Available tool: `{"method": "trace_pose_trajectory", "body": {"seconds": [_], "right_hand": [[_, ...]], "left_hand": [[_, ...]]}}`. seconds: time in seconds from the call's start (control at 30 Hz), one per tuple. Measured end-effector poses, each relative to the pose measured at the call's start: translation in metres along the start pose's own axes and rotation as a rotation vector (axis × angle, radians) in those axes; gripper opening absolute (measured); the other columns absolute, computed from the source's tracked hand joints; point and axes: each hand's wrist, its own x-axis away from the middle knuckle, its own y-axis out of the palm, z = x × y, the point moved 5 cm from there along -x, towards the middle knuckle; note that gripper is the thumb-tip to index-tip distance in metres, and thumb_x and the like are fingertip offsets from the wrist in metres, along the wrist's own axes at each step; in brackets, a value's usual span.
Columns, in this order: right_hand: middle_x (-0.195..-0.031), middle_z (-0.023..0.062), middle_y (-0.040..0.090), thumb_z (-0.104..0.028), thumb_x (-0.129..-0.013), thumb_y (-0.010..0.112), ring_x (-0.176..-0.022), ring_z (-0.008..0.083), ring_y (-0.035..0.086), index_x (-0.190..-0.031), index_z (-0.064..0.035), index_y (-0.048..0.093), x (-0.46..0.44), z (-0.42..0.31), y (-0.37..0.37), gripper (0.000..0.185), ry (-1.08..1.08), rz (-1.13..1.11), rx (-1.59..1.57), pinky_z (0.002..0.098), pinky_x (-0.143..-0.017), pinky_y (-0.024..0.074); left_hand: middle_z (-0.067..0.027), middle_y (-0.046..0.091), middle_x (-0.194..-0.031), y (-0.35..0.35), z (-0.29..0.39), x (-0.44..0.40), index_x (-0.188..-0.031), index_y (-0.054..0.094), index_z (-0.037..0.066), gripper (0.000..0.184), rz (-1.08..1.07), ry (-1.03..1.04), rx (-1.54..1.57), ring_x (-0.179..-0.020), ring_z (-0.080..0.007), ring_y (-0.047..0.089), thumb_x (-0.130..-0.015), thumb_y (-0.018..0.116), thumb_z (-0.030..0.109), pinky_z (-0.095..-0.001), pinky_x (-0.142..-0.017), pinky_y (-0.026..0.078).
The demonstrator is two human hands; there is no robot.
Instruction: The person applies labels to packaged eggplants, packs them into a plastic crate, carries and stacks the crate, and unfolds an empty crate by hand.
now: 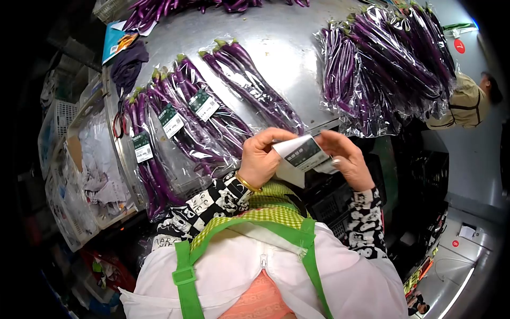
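Observation:
In front of my apron, a dark green and white printed label (306, 154) is held between my two hands. My left hand (261, 158) pinches its white left side between thumb and fingers. On the other side, my right hand (346, 159) curls its fingers and thumb at the label's right end. Just beyond lies a clear bag of long purple eggplants (249, 80) with no label showing. To its left, several bagged eggplants carry the same kind of green and white label, such as the leftmost bag (151, 181).
A large pile of bagged eggplants (388, 69) lies at the right of the metal table (287, 48). Loose eggplants (196, 5) are at the far edge. A crate of clear plastic bags (103, 165) stands at the left. Another person (467, 101) is beyond the pile.

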Motion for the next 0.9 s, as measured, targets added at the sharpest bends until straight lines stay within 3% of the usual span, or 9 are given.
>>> {"method": "trace_pose_trajectory", "body": {"seconds": [0.07,0.3,0.47,0.53,0.67,0.73,0.8,0.83,0.9], "right_hand": [[-0.108,0.0081,0.056,0.000,-0.085,0.059,-0.096,0.0132,0.056,-0.127,0.0006,0.046,-0.018,-0.012,0.016,0.044,-0.067,0.029,-0.152,0.0229,-0.083,0.0470],[-0.084,0.0020,0.055,-0.004,-0.082,0.065,-0.073,0.0066,0.052,-0.097,0.0031,0.063,-0.051,-0.022,0.019,0.016,-0.131,-0.070,0.153,0.0188,-0.064,0.0421],[-0.082,0.0035,0.055,-0.003,-0.078,0.068,-0.071,0.0114,0.052,-0.090,-0.0019,0.066,-0.083,-0.020,0.014,0.012,-0.238,-0.127,0.328,0.0238,-0.062,0.0413],[-0.081,0.0034,0.055,-0.003,-0.075,0.070,-0.075,0.0129,0.051,-0.088,-0.0039,0.067,-0.100,-0.022,0.019,0.013,-0.441,-0.128,0.483,0.0266,-0.066,0.0418],[-0.083,0.0029,0.055,-0.008,-0.077,0.068,-0.080,0.0122,0.053,-0.083,-0.0038,0.066,-0.143,-0.011,0.032,0.008,-0.367,-0.120,0.234,0.0252,-0.071,0.0441],[-0.091,0.0042,0.058,-0.009,-0.081,0.065,-0.081,0.0114,0.056,-0.084,-0.0006,0.066,-0.173,-0.005,0.028,0.009,-0.185,-0.120,0.018,0.0237,-0.071,0.0472],[-0.094,0.0086,0.060,-0.012,-0.080,0.066,-0.083,0.0155,0.058,-0.088,-0.0014,0.067,-0.205,0.005,0.030,0.013,-0.121,-0.141,0.178,0.0266,-0.074,0.0486],[-0.098,0.0109,0.059,-0.013,-0.079,0.068,-0.088,0.0182,0.058,-0.091,-0.0028,0.067,-0.223,0.017,0.031,0.016,-0.099,-0.140,0.372,0.0286,-0.077,0.0484],[-0.110,0.0160,0.055,-0.019,-0.075,0.073,-0.101,0.0252,0.055,-0.098,-0.0063,0.068,-0.251,0.055,0.032,0.027,-0.157,-0.035,0.702,0.0331,-0.088,0.0459]], "left_hand": [[-0.0051,0.067,-0.087,0.004,-0.005,-0.004,-0.093,0.065,-0.001,0.009,-0.122,-0.006,-0.166,-0.078,-0.0094,0.063,-0.085,0.061,-0.001,-0.0225,-0.069,0.052],[-0.0041,0.066,-0.080,0.002,-0.022,-0.019,-0.086,0.063,0.000,0.006,-0.064,-0.057,-0.114,-0.072,-0.0070,0.060,-0.083,0.066,0.005,-0.0218,-0.064,0.050],[-0.0020,0.064,-0.074,-0.015,-0.041,-0.022,-0.080,0.061,0.002,0.008,0.122,-0.073,-0.150,-0.065,-0.0050,0.057,-0.082,0.067,0.006,-0.0193,-0.057,0.047],[-0.0020,0.064,-0.073,-0.025,-0.042,-0.021,-0.078,0.061,0.001,0.010,0.199,-0.115,-0.142,-0.066,-0.0049,0.056,-0.081,0.068,0.007,-0.0203,-0.058,0.046],[-0.0028,0.064,-0.070,-0.056,-0.066,-0.016,-0.076,0.062,0.001,0.011,0.341,-0.124,-0.216,-0.065,-0.0053,0.056,-0.079,0.069,0.009,-0.0223,-0.057,0.046],[-0.0079,0.066,-0.074,-0.056,-0.059,-0.007,-0.082,0.065,-0.002,0.019,0.323,-0.329,-0.339,-0.065,-0.0110,0.061,-0.076,0.070,0.016,-0.0272,-0.060,0.048],[-0.0104,0.068,-0.078,-0.051,-0.050,0.005,-0.089,0.065,0.001,0.026,0.084,-0.211,-0.870,-0.067,-0.0170,0.064,-0.077,0.072,0.022,-0.0300,-0.063,0.050],[-0.0151,0.066,-0.075,-0.049,-0.054,0.010,-0.085,0.064,0.002,0.030,-0.031,-0.350,-1.136,-0.065,-0.0260,0.064,-0.075,0.072,0.029,-0.0356,-0.063,0.051],[-0.0151,0.062,-0.068,-0.034,-0.044,0.019,-0.075,0.060,0.004,0.020,-0.145,-0.244,-1.368,-0.064,-0.0317,0.062,-0.073,0.068,0.022,-0.0408,-0.060,0.049]]}}
